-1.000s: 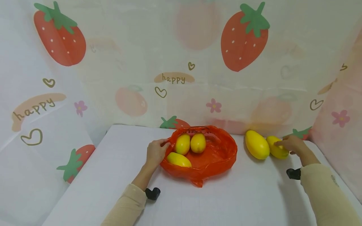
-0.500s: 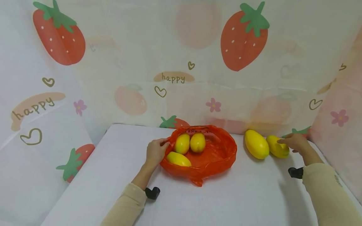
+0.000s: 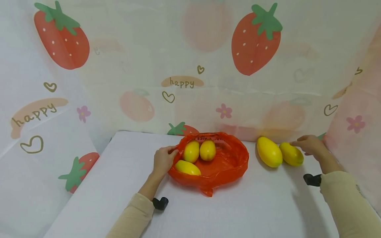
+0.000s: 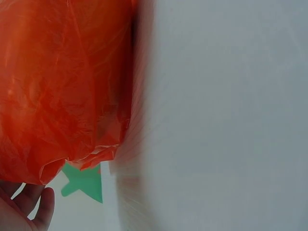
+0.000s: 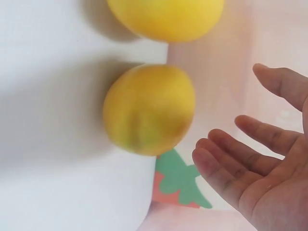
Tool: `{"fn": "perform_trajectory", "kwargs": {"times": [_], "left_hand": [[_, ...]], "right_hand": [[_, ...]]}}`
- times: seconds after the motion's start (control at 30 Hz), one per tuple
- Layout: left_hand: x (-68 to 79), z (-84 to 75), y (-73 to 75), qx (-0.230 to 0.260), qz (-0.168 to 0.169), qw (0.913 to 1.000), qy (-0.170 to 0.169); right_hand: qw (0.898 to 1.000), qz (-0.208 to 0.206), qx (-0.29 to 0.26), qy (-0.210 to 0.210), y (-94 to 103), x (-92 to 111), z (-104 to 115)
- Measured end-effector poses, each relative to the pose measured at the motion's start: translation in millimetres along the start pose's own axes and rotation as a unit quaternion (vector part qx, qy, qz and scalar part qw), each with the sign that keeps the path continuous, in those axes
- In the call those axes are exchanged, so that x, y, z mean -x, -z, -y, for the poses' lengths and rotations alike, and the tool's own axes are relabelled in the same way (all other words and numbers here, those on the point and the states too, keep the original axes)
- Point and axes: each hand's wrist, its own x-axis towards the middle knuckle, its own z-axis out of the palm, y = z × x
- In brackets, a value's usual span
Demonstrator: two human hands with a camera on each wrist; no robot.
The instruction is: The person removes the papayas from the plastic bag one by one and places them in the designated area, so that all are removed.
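Observation:
My left hand (image 3: pixel 163 161) pinches the left rim of a red plastic bag (image 3: pixel 209 180), which stands with its mouth spread wide. Three yellow oval fruits lie inside, among them a front fruit (image 3: pixel 188 168). In the left wrist view the bag's side (image 4: pixel 62 91) hides part of the hand (image 4: pixel 26 209). To the bag's right sit a large yellow mango-like fruit (image 3: pixel 269 152) and a smaller one (image 3: pixel 291 154) with a greenish end. My right hand (image 3: pixel 311 147) hovers by the smaller fruit; the right wrist view shows its fingers spread, apart from that fruit (image 5: pixel 149 110).
A white-covered table (image 3: pixel 238 211) carries everything. Behind it rises a pale curtain (image 3: pixel 143 66) printed with strawberries, with more printed sheeting at both sides. Black wrist mounts (image 3: pixel 160 203) stick out from both forearms.
My right hand has drifted right from over the smaller fruit, uncovering more of it. The left hand, bag and fruits stay in place.

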Motion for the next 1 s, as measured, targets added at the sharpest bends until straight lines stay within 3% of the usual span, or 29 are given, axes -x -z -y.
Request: {"fn": "perform_trajectory", "kwargs": {"times": [0.43, 0.8, 1.0], "left_hand": [[-0.3, 0.7, -1.0, -0.001, 0.006, 0.9999, 0.012], [-0.4, -1.0, -1.1, 0.001, -0.01, 0.9999, 0.007], [0.1, -1.0, -1.0, 0.011, -0.002, 0.9998, 0.016]], "right_hand": [[0.999, 0.003, -0.012, 0.041, -9.4, -1, 29], [0.996, 0.001, -0.055, 0.074, -22.7, 10, 60], [0.994, 0.006, -0.064, 0.086, -31.8, 13, 72]]}}
